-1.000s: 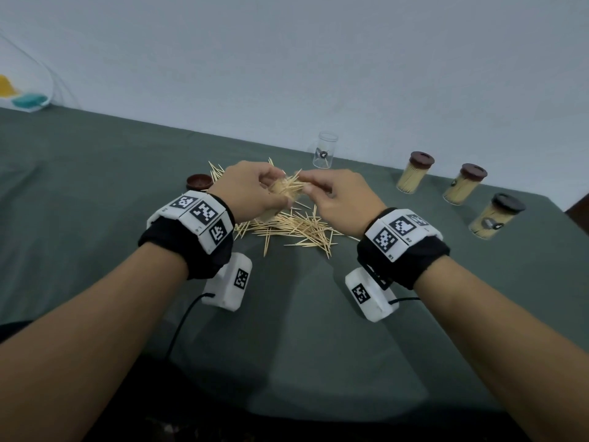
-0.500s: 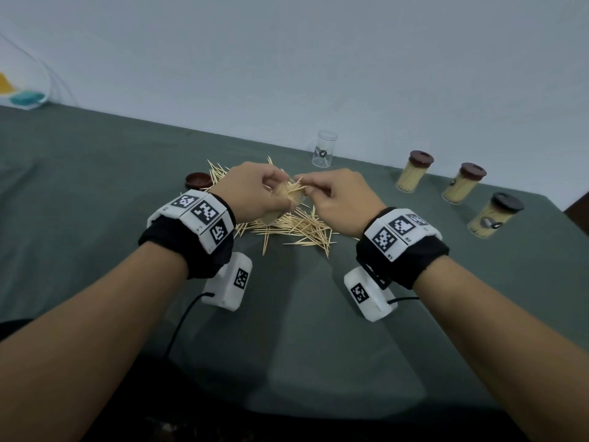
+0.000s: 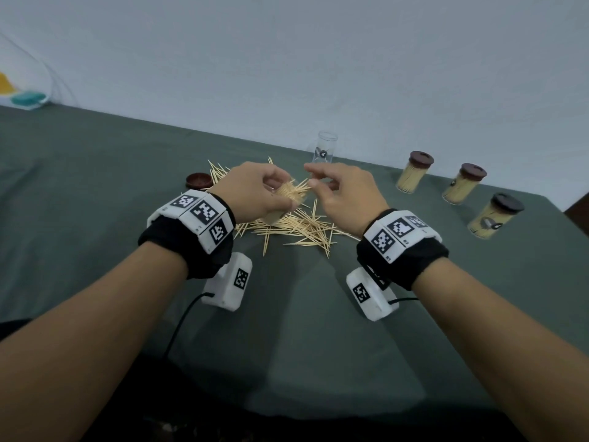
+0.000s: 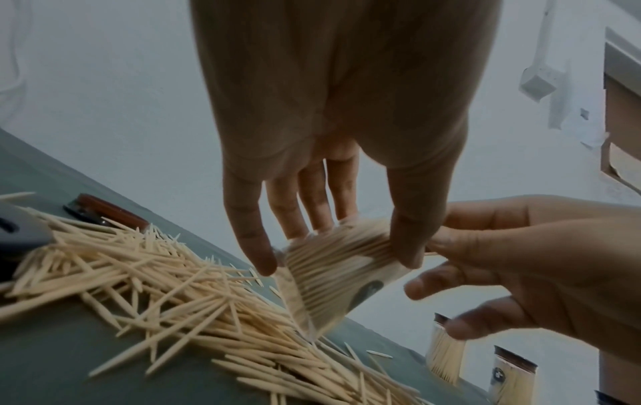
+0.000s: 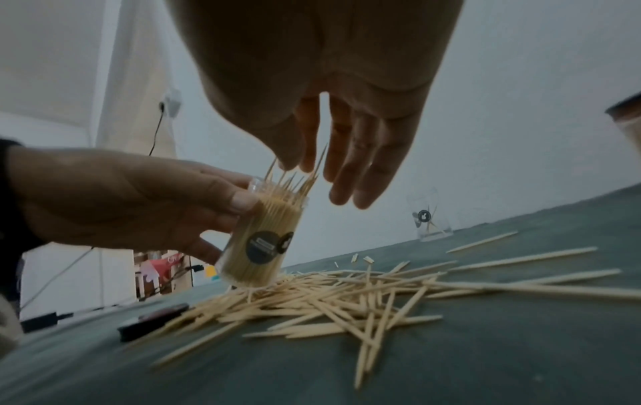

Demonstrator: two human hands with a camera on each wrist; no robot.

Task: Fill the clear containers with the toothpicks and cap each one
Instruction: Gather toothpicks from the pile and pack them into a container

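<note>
My left hand grips a clear container packed with toothpicks, tilted, its base just above the loose toothpick pile. In the right wrist view the container shows several toothpick tips sticking out of its mouth. My right hand hovers at that mouth with its fingers nearly straight, thumb and index at the tips. An empty clear container stands behind the hands. A brown cap lies left of the pile. The left wrist view shows the held container between thumb and fingers.
Three filled, capped containers stand in a row at the right near the table's far edge. The green cloth-covered table meets a wall behind. A white object sits at the far left.
My right hand has drawn back a little from the container's mouth and its fingers have spread. The left hand has kept hold of the container in about the same place.
</note>
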